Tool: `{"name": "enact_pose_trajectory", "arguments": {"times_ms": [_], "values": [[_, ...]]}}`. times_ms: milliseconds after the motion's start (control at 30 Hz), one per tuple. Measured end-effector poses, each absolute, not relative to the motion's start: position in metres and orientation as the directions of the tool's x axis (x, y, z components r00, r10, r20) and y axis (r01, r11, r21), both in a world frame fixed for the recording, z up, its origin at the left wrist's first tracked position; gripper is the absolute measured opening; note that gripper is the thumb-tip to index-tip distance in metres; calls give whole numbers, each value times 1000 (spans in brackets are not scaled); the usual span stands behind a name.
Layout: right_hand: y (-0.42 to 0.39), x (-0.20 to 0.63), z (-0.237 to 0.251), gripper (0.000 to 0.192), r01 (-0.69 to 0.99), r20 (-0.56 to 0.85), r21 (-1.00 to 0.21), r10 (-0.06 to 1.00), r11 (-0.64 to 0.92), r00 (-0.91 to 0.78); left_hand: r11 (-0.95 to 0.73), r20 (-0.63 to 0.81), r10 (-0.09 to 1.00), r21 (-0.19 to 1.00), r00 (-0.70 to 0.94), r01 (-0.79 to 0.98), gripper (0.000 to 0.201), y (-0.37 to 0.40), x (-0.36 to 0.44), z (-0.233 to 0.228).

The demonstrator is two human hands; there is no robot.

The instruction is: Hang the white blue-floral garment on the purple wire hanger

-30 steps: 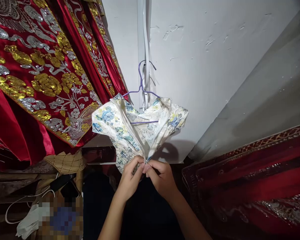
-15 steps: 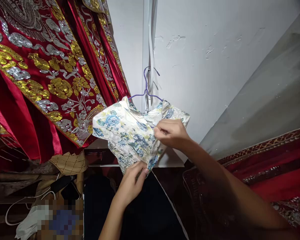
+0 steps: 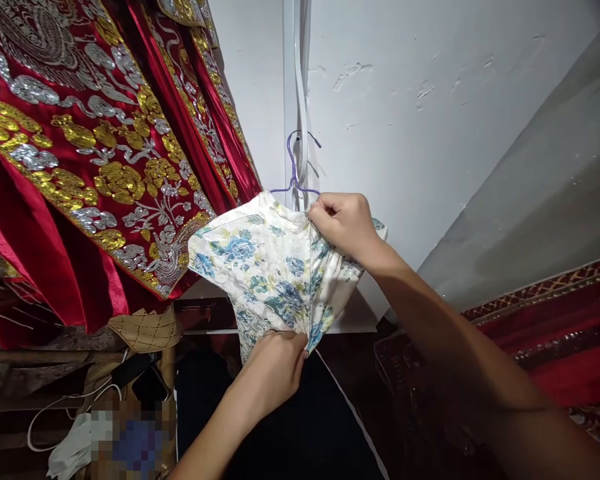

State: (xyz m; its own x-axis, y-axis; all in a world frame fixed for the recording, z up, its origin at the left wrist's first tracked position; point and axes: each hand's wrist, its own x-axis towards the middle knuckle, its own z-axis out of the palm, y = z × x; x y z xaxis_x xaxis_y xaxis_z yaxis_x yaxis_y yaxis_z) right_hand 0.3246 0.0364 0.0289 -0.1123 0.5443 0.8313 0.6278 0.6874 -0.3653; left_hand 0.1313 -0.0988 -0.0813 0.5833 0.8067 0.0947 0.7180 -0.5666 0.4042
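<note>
Fabric fills the middle of the head view: a small white garment printed with blue and yellow flowers [image 3: 270,267] hangs on a thin purple wire hanger [image 3: 294,170], whose hook catches on a white cord or conduit [image 3: 300,87] running down the white plastered wall [image 3: 420,120]. The right hand [image 3: 345,223] is at the garment's top edge, just below the hanger's neck, fingers curled and pressed together, pinching the cloth there. The left hand [image 3: 275,367] is at the garment's bottom edge, fingers closed around the gathered hem, so the cloth is drawn taut between the 2 hands.

Left of the garment, and partly behind its left sleeve, hang heavy red satin robes embroidered with gold and silver flowers [image 3: 95,160]. Below them lies a tan quilted cloth piece [image 3: 147,328], with a white cable [image 3: 55,420] and a crumpled white cloth [image 3: 70,447] near the lower left corner of the picture. A dark red patterned textile [image 3: 555,333] lies along the right edge, beneath the right forearm.
</note>
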Motion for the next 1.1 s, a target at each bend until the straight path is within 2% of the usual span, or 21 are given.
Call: {"name": "enact_pose_trajectory", "arguments": {"times_ms": [100,200,267,333,400,467,633,733,800,900,967,1000,1033,1100], "values": [[30,323,37,36,577,841,-397,535,714,-83,-554,80,812,421,579,718,19,-94,130,-79],[19,318,41,33,445,810,-536,586,718,30,-553,115,808,490,578,674,14,-81,127,-61],[15,315,40,29,272,731,-673,676,688,98,-554,241,819,568,521,608,3,-67,128,-38],[12,312,35,27,88,637,-771,761,631,120,-601,461,799,612,386,514,17,-51,133,-11],[11,307,29,25,-41,567,-817,815,575,115,-685,659,710,563,249,462,27,-35,140,15],[9,303,23,23,-106,537,-831,837,546,106,-736,749,625,473,219,484,22,-22,146,35],[15,294,3,24,-155,495,-844,857,513,140,-702,719,615,313,324,640,10,-10,154,45],[25,290,-20,23,-145,425,-880,887,451,178,-701,739,594,282,318,655,10,-12,153,43],[29,289,-40,23,-81,408,-900,894,427,184,-715,797,547,287,255,637,11,-12,145,46],[25,292,-66,26,13,362,-931,915,366,180,-714,876,479,359,46,601,12,-3,115,56],[14,296,-76,27,47,352,-936,917,350,187,-716,863,489,478,-122,510,11,7,84,55],[8,298,-77,28,63,360,-933,914,355,185,-717,830,518,553,-206,424,10,13,67,50],[1,300,-78,28,80,369,-929,912,360,177,-692,755,592,656,-283,301,10,17,51,41],[-13,301,-77,28,97,361,-932,919,350,157,-587,547,737,809,-397,24,18,22,26,13]]}}
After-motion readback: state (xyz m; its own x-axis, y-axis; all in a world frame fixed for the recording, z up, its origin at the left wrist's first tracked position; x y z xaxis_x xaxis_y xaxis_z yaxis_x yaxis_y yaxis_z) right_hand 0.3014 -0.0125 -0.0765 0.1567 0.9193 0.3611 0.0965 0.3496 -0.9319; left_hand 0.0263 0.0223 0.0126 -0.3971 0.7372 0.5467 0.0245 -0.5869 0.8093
